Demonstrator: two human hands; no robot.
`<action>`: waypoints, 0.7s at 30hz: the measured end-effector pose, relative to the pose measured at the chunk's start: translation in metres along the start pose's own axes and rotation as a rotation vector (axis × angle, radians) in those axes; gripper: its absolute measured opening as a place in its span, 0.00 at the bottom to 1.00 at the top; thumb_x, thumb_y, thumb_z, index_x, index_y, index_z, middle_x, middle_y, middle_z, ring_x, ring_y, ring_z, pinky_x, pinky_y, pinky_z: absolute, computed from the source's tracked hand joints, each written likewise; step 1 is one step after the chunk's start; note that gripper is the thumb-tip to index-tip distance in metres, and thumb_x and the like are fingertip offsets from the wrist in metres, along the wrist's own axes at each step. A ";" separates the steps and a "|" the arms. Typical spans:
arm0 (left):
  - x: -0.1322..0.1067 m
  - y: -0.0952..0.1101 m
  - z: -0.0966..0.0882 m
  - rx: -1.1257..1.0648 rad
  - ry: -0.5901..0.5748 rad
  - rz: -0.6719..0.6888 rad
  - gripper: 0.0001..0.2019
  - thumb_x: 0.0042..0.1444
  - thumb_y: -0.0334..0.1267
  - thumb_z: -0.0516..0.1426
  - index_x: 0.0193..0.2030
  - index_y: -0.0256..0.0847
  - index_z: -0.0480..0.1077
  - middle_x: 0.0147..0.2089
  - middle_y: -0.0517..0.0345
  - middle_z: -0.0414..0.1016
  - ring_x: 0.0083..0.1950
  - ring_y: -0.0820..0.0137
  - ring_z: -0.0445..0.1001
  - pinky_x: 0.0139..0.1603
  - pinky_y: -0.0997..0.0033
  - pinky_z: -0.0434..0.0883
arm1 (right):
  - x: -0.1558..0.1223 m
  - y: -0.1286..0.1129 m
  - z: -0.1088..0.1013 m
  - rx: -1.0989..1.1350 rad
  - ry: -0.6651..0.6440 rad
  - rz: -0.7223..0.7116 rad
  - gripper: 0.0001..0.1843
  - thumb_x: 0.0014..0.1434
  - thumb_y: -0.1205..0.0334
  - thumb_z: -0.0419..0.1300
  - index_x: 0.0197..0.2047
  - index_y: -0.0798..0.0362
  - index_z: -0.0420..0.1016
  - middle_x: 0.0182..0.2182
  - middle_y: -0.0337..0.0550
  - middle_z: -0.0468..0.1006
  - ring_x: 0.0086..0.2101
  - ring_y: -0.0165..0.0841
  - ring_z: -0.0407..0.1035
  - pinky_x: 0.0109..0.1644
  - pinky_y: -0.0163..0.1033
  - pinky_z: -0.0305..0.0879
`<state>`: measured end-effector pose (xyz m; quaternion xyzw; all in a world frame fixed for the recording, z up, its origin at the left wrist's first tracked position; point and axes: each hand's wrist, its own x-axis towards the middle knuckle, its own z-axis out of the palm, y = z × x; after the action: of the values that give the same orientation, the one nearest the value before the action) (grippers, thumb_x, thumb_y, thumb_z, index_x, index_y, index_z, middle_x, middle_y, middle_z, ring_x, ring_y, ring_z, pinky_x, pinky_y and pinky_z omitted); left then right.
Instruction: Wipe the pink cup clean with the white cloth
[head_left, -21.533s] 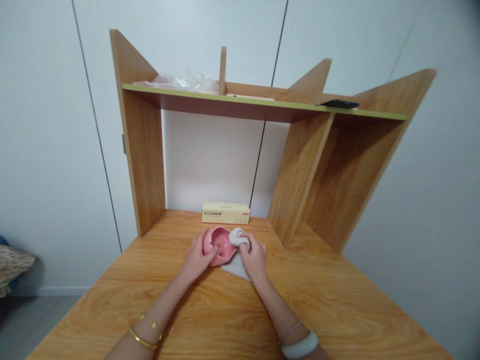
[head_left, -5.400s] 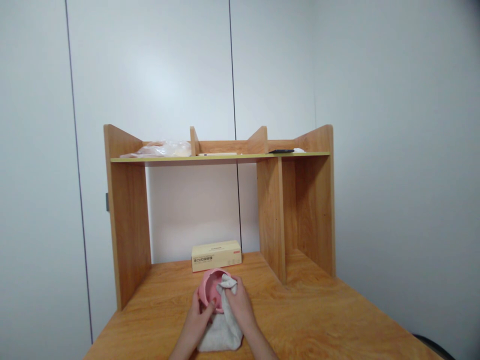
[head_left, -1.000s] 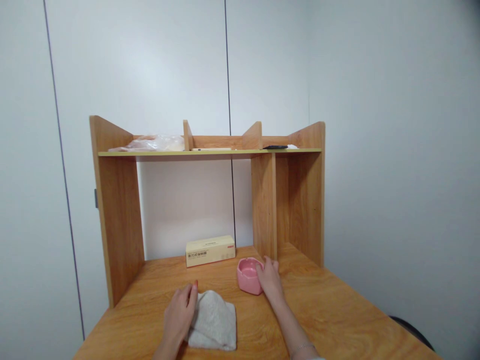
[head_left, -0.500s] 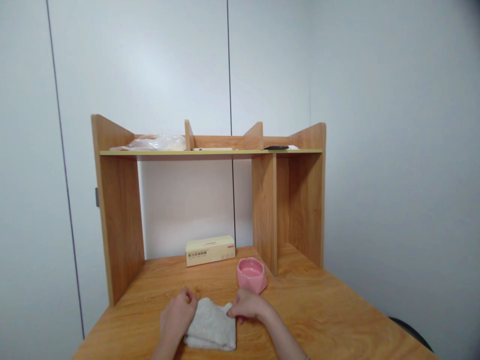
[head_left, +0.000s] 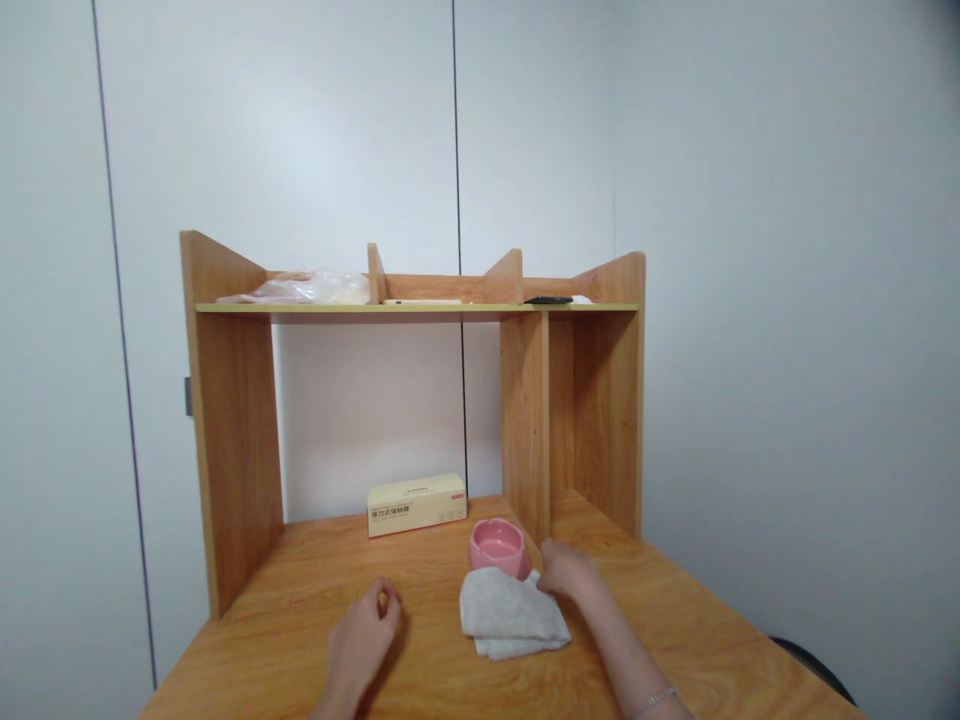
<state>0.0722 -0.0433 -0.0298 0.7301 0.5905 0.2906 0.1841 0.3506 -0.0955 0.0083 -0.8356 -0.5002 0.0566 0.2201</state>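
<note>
A folded light-grey cloth (head_left: 514, 612) lies in front of a pink faceted bowl (head_left: 499, 549), overlapping its lower front in view. My right hand (head_left: 568, 570) pinches the cloth's upper right corner, to the right of the bowl; its fingertips are partly hidden. To the left, over the bare wood, my left hand (head_left: 365, 632) is curled with thumb and finger drawn together and nothing visible in it. A gap of tabletop separates it from the cloth.
A pale yellow box (head_left: 417, 506) with printed lettering stands behind the bowl. The wooden shelf unit (head_left: 525, 430) rises at the back of the desk (head_left: 300, 580). On its upper shelf lie a clear plastic bag (head_left: 315, 288) and a flat black item (head_left: 548, 300).
My right hand has carried the cloth to the right and farther back, up to the bowl. The left hand has let go of the cloth and stays near its former place.
</note>
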 end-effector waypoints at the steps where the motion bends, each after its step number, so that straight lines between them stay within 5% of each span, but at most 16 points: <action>1: 0.000 0.000 0.001 -0.013 0.006 0.005 0.12 0.50 0.44 0.48 0.33 0.44 0.70 0.28 0.55 0.76 0.33 0.61 0.73 0.31 0.70 0.61 | -0.002 -0.004 -0.001 -0.014 0.015 0.003 0.09 0.39 0.72 0.59 0.28 0.57 0.75 0.31 0.57 0.77 0.37 0.47 0.71 0.38 0.46 0.62; 5: 0.000 -0.001 0.003 -0.056 0.016 0.011 0.12 0.50 0.45 0.48 0.31 0.43 0.70 0.25 0.56 0.75 0.31 0.62 0.73 0.31 0.70 0.61 | -0.013 -0.045 0.008 0.033 0.070 -0.113 0.12 0.49 0.65 0.54 0.38 0.52 0.72 0.39 0.51 0.75 0.42 0.41 0.69 0.42 0.42 0.61; 10: 0.008 -0.009 0.008 -0.204 0.038 0.026 0.12 0.48 0.44 0.48 0.29 0.42 0.70 0.25 0.56 0.74 0.32 0.63 0.72 0.34 0.69 0.64 | -0.027 -0.108 0.061 0.564 0.038 -0.395 0.11 0.49 0.64 0.54 0.37 0.54 0.71 0.29 0.43 0.73 0.32 0.33 0.68 0.37 0.37 0.62; 13: 0.016 -0.015 0.013 -0.545 0.073 0.042 0.11 0.46 0.44 0.50 0.26 0.40 0.69 0.26 0.54 0.74 0.31 0.64 0.72 0.36 0.68 0.66 | -0.034 -0.127 0.098 0.889 -0.192 -0.311 0.12 0.49 0.59 0.54 0.38 0.53 0.69 0.31 0.41 0.71 0.23 0.27 0.65 0.25 0.34 0.61; 15: 0.019 -0.016 0.015 -0.881 0.060 -0.066 0.11 0.46 0.44 0.51 0.25 0.38 0.68 0.24 0.53 0.73 0.28 0.65 0.72 0.33 0.68 0.68 | -0.037 -0.131 0.113 1.060 -0.291 -0.234 0.14 0.48 0.55 0.56 0.36 0.54 0.69 0.31 0.41 0.71 0.23 0.27 0.66 0.23 0.32 0.60; 18: 0.020 -0.013 0.011 -1.398 -0.045 -0.298 0.11 0.48 0.40 0.50 0.31 0.36 0.69 0.29 0.50 0.75 0.29 0.69 0.73 0.33 0.70 0.70 | -0.041 -0.128 0.118 1.276 -0.373 -0.186 0.20 0.43 0.47 0.60 0.34 0.54 0.71 0.30 0.43 0.74 0.30 0.31 0.69 0.29 0.34 0.63; 21: 0.018 -0.010 0.005 -1.645 -0.126 -0.375 0.13 0.51 0.37 0.49 0.37 0.32 0.70 0.39 0.44 0.75 0.38 0.68 0.75 0.41 0.70 0.71 | -0.049 -0.124 0.109 1.498 -0.432 -0.169 0.27 0.40 0.41 0.61 0.36 0.55 0.74 0.36 0.49 0.76 0.37 0.34 0.70 0.39 0.38 0.64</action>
<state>0.0708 -0.0231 -0.0359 0.2683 0.2908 0.5511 0.7346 0.1910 -0.0536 -0.0430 -0.3941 -0.4225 0.5232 0.6264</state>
